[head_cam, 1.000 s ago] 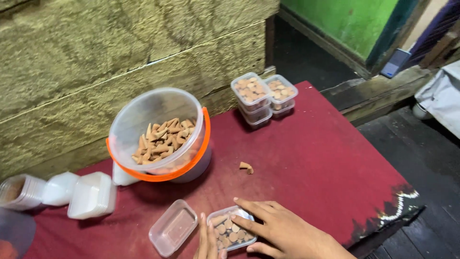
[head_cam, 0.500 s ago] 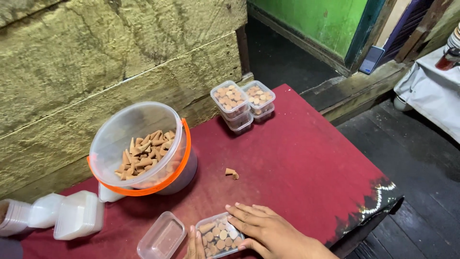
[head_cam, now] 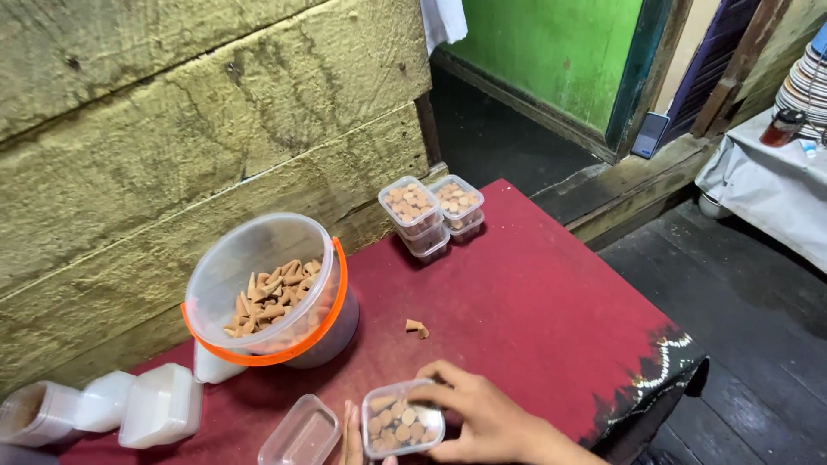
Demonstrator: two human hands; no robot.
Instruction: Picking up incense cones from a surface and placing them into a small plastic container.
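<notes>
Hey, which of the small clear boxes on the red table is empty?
The small clear box at the near edge, left of the hands, is empty; the held one and the stacked boxes contain brown pieces.

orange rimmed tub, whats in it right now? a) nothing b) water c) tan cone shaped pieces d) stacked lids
c: the clear tub with the orange rim holds a loose heap of tan cone shaped pieces on the red table, while the right hand and the left hand grip a small clear box of the same pieces at the near edge.
</notes>
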